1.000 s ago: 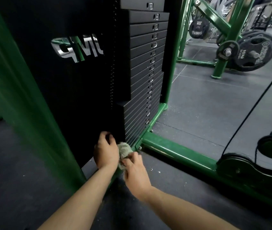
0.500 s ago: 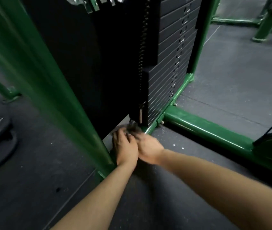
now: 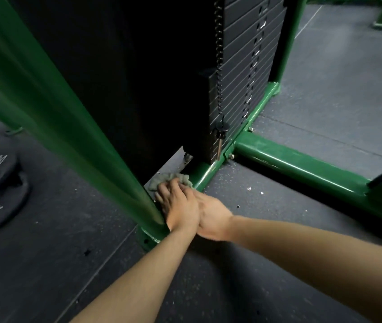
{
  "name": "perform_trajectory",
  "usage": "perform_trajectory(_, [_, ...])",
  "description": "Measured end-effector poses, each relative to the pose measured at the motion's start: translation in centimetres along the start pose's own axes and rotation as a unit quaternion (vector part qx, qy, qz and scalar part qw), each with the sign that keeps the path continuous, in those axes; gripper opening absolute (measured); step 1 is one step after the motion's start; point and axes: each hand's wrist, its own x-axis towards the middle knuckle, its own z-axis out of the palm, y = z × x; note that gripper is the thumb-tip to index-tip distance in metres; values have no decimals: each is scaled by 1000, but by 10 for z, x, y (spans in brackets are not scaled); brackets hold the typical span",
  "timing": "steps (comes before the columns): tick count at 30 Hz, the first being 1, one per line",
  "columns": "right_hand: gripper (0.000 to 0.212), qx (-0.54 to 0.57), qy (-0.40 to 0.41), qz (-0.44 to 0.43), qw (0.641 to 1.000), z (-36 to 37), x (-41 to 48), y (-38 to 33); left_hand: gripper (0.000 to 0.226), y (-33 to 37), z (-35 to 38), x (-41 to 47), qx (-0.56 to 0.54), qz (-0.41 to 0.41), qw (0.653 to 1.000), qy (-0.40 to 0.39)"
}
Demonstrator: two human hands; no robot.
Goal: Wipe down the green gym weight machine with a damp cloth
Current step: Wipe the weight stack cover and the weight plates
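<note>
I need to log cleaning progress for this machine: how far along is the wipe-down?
Done: nothing shows as finished; no wet streaks are visible. In hand: the left hand presses the cloth at the frame's foot beside the green upright, the right hand against it. Left: the base rail and weight stack look untouched.

Two bare forearms in shot — no sleeves down to the bottom edge of the frame, where the view cuts them off. Left hand [image 3: 180, 206] and right hand [image 3: 213, 217] both ungloved. No watch, band or ring visible at either wrist — fingertips are too blurred to say more. Rest of the person is out of frame.
</note>
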Motion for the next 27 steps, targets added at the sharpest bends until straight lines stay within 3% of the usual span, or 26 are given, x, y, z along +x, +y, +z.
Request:
perform_trajectory(3, [61, -66, -64, 24, 995, -16, 16, 46, 44, 0, 2, -6, 4, 6, 1000, -18])
perform_trajectory(6, [69, -81, -92, 141, 982, -37, 32, 72, 45, 0, 2, -14, -3, 29, 999, -30])
perform_trajectory(9, [61, -63, -68, 188, 978, -32, 37, 54, 45, 0, -4, -17, -1, 42, 999, -25])
perform_trajectory(13, [52, 12, 1, 150, 989, -9, 19, -5, 32, 4, -15, -15, -15, 101, 995, -18])
perform_trajectory(16, [36, 53, -57, 148, 986, -3, 8, -50, 31, 8, -21, -8, -19, 106, 994, -23])
perform_trajectory(18, [42, 29, -85, 109, 990, 12, 5, -66, 33, 11, -24, -3, -7, 82, 996, -24])
perform_trajectory(24, [25, -18, -176, 100, 979, -12, 12, -38, 34, 21, -28, 3, -39, 36, 998, -34])
perform_trajectory(27, [45, -78, -103, 116, 985, -19, 27, 14, 33, 26, -30, -1, -37, 25, 998, -34])
